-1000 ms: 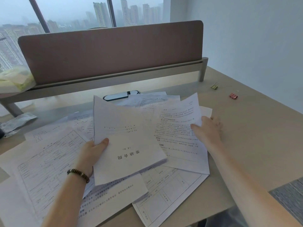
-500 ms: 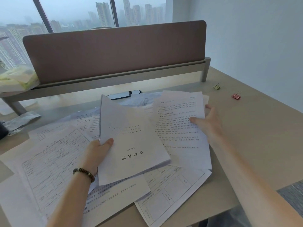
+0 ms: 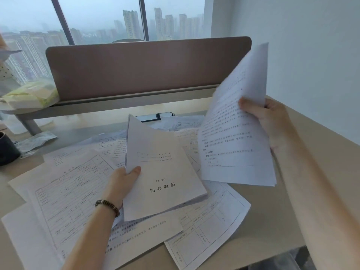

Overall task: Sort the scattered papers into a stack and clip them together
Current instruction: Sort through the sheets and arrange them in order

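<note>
Desk carries a loose spread of scattered papers, overlapping, too many layered to count exactly; they lie left of, beneath and in front of the stack. Landmark: the stack, one thick sheaf with printed cover, raised off the spread at desk centre. Left hand grips its left edge, thumb curled on top, remaining digits hidden beneath, forearm reaching in from below. One beaded bracelet on that wrist. Right of the stack, lifted sheets stand tilted, clear of the desk, a few by their edges; right hand clamps their right edge, thumb in front. Divider panel stands behind the stack.
</note>
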The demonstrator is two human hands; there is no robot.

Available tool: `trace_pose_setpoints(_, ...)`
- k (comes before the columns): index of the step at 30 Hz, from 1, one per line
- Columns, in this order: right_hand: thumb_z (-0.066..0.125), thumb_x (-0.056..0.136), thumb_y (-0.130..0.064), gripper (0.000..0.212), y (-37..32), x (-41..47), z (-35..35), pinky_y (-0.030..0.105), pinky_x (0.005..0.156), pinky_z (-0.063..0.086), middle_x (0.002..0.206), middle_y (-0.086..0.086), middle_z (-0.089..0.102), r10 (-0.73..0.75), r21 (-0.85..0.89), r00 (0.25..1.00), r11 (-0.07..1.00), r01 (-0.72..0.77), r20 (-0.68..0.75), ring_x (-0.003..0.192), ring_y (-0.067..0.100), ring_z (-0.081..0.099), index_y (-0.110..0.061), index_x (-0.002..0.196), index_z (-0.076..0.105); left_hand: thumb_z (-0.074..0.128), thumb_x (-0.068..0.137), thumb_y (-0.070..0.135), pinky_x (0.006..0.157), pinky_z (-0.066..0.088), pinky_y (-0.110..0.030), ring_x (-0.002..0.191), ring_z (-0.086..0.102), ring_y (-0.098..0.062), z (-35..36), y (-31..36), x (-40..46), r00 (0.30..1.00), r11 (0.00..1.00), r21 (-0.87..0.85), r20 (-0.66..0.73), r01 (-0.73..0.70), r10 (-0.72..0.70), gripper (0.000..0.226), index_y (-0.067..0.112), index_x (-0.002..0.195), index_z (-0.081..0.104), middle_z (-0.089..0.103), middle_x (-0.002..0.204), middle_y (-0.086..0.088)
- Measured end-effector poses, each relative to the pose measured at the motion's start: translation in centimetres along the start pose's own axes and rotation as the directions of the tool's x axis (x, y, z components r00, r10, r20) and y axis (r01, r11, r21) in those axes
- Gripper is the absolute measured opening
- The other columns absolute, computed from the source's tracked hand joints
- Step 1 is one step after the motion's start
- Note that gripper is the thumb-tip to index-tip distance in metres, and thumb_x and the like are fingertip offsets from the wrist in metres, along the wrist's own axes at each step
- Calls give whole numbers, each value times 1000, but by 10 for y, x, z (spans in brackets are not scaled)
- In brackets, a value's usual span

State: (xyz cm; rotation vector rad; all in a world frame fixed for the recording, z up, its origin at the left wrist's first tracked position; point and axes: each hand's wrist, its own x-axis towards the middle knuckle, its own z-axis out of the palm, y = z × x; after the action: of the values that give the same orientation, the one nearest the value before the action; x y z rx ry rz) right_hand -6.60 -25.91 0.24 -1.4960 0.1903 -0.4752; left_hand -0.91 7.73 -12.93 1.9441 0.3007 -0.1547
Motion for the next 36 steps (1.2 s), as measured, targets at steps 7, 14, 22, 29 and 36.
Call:
trace_pose_setpoints(7,60,96,-25,35,16,11,-15,39,68,64,111,17,76,209,200,949,945,-258,237,92,30,77,-1,121,67,63,95,31,79,60,-54,81,72,-35,2,2,-2,1000,1000,-15,9,6,-6,27,4,91,65,74,89,-16)
trace_pose_setpoints(14,77,84,-41,44,89,3,-11,55,96,55,122,16,72,497,-472,842,806,-358,210,104,34,71,-13,118,70,60,97,28,68,60,-40,73,72,-30,3,2,-5,1000,1000,-31,26,-2,3,24,6,91,66,74,83,-12)
trace_pose_setpoints(22,61,101,-33,24,94,-25,15,29,81,51,119,-5,70,495,-752,808,652,-101,320,106,19,67,-27,124,65,60,96,32,75,60,-48,83,71,-36,1,1,-4,1000,999,33,2,-3,3,35,-2,102,65,73,94,-18)
trace_pose_setpoints(29,75,91,-26,25,105,-32,16,44,93,59,106,-3,79,486,-596,758,786,-162,435,97,19,77,-17,115,73,61,96,34,79,60,-53,83,72,-36,0,0,-5,1000,999,41,14,-2,2,36,-1,102,65,74,94,-18)
trace_pose_setpoints(36,85,73,-37,55,76,-18,11,48,89,60,112,2,78,328,-381,794,915,-133,511,99,25,76,-16,121,69,61,96,33,71,60,-44,77,70,-33,-2,1,-6,1000,1000,11,12,2,-2,33,0,98,66,73,90,-17)
